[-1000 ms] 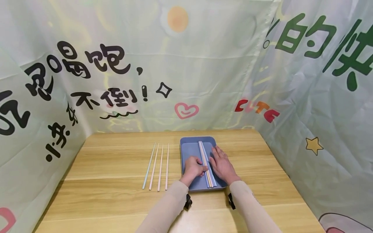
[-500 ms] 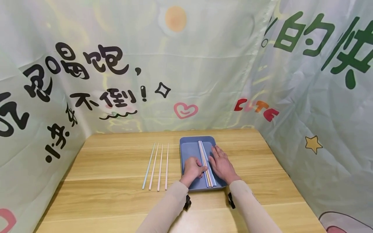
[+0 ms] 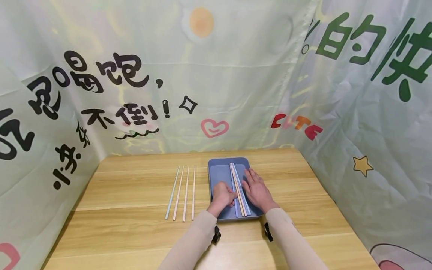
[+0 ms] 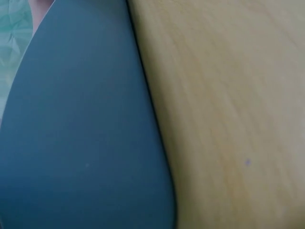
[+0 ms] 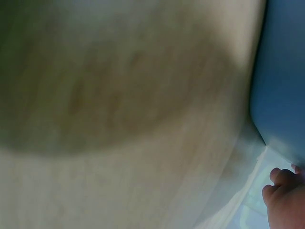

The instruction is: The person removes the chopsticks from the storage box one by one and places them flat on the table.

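My left hand (image 3: 223,195) is inside the blue tray (image 3: 218,168), its thumb and fingers pinching a bluish-purple chopstick (image 3: 236,210) along its middle. That chopstick's lower end stands a little apart from the bundle of chopsticks (image 3: 243,210), which lies lengthwise in the tray. With fingers extended, my right hand (image 3: 258,191) rests along the tray's right rim, beside the bundle. In the left wrist view, the tray (image 4: 86,119) fills the left side. Only finger parts of the right hand (image 5: 286,195) show in the right wrist view, at the lower right corner.
Several chopsticks, one light blue (image 3: 172,193) and the others pinkish (image 3: 185,195), lie spaced apart on the wooden table (image 3: 135,210) left of the tray. Printed cloth (image 3: 236,82) hangs around the table's back and sides.
My left hand has shifted slightly left, and the lower end of the bluish-purple chopstick has come away from the bundle. The right hand keeps its place.
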`<action>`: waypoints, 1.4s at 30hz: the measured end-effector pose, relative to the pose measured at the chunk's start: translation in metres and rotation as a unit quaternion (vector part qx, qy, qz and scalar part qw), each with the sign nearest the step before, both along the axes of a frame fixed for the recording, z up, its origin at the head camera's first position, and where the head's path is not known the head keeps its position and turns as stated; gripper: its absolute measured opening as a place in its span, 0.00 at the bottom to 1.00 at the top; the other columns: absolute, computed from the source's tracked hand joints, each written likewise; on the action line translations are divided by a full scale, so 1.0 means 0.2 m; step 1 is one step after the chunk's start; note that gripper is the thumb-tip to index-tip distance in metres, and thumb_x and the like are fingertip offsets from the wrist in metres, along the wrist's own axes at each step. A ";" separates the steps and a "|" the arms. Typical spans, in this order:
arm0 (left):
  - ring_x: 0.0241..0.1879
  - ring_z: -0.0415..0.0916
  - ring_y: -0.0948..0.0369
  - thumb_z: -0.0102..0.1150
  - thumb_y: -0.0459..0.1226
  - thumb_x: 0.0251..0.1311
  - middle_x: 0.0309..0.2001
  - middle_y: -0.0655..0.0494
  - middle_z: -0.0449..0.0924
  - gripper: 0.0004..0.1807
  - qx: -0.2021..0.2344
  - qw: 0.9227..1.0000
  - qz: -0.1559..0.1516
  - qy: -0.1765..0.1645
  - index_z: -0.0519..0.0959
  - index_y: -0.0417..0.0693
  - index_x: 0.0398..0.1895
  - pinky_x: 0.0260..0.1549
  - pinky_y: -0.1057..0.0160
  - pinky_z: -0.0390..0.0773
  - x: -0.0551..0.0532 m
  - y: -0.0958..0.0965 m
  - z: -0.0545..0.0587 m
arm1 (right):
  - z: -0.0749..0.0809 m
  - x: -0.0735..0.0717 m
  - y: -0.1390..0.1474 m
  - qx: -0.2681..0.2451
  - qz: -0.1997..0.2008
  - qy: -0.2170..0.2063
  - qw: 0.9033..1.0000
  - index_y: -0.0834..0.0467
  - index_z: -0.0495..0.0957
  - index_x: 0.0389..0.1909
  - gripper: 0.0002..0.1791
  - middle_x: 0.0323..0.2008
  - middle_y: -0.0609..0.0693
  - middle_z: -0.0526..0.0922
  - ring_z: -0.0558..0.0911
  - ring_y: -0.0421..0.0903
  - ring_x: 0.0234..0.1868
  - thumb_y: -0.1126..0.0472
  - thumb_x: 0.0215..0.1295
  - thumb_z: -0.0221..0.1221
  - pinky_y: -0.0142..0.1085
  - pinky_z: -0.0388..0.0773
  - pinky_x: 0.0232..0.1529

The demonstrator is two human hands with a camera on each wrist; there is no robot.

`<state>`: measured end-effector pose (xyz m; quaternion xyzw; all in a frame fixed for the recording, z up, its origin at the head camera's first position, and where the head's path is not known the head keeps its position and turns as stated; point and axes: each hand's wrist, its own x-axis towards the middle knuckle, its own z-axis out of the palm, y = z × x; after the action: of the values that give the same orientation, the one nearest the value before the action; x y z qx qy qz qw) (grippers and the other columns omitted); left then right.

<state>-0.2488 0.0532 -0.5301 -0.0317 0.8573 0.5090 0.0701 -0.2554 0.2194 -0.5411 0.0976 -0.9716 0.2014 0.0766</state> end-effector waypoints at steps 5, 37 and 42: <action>0.08 0.76 0.65 0.77 0.29 0.57 0.10 0.56 0.77 0.15 -0.007 1.000 0.004 -0.003 0.80 0.44 0.18 0.10 0.67 0.80 0.00 0.00 0.00 | -0.01 0.00 0.00 -0.001 0.001 0.001 1.000 0.66 0.60 0.80 0.33 0.81 0.69 0.58 0.62 0.68 0.80 0.51 0.84 0.49 0.63 0.59 0.80; 0.20 0.81 0.63 0.64 0.25 0.65 0.33 0.37 0.88 0.04 0.159 0.985 -0.055 -0.047 0.84 0.29 0.39 0.24 0.64 0.89 0.01 -0.17 0.12 | -0.01 0.01 0.00 -0.002 0.006 0.008 1.000 0.66 0.60 0.79 0.33 0.81 0.69 0.58 0.62 0.69 0.79 0.52 0.84 0.50 0.64 0.59 0.80; 0.25 0.86 0.59 0.63 0.26 0.67 0.34 0.38 0.89 0.06 0.181 0.980 -0.055 -0.058 0.84 0.29 0.43 0.28 0.63 0.90 -0.01 -0.27 0.14 | -0.01 0.00 0.00 0.002 0.004 0.002 1.000 0.67 0.60 0.79 0.33 0.81 0.69 0.57 0.62 0.69 0.79 0.52 0.84 0.49 0.64 0.59 0.79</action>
<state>-0.2508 -0.0005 -0.5030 -0.0010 0.7460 0.6484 0.1520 -0.2550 0.2200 -0.5437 0.1026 -0.9714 0.1993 0.0779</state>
